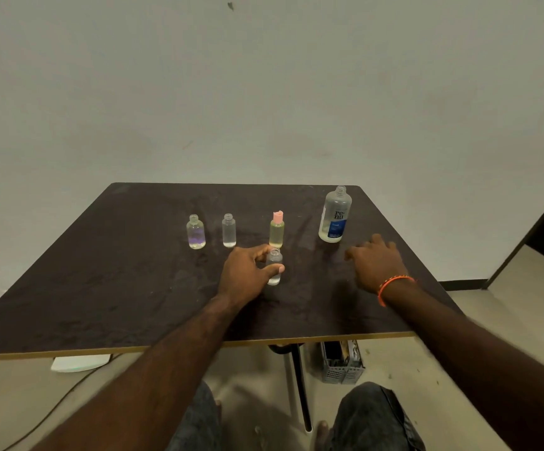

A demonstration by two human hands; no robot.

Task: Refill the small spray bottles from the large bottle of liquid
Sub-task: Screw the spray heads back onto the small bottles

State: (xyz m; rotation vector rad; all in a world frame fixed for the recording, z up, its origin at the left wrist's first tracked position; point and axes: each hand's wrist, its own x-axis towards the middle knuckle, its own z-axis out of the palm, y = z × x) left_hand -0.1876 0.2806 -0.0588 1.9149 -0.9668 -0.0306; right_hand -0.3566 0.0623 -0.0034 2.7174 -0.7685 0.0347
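Small clear bottle [274, 266] | uncapped, upright | left hand [246, 275] gripping

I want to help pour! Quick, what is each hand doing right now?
Left hand: fingers closed around the small clear uncapped plastic bottle.
Right hand: open, holding nothing, fingers spread over the dark table.

Clear glossy plastic small bottles [229, 230]; translucent plastic large bottle [335, 214]; dark matt, mottled table [101, 271] with pale wood edge.
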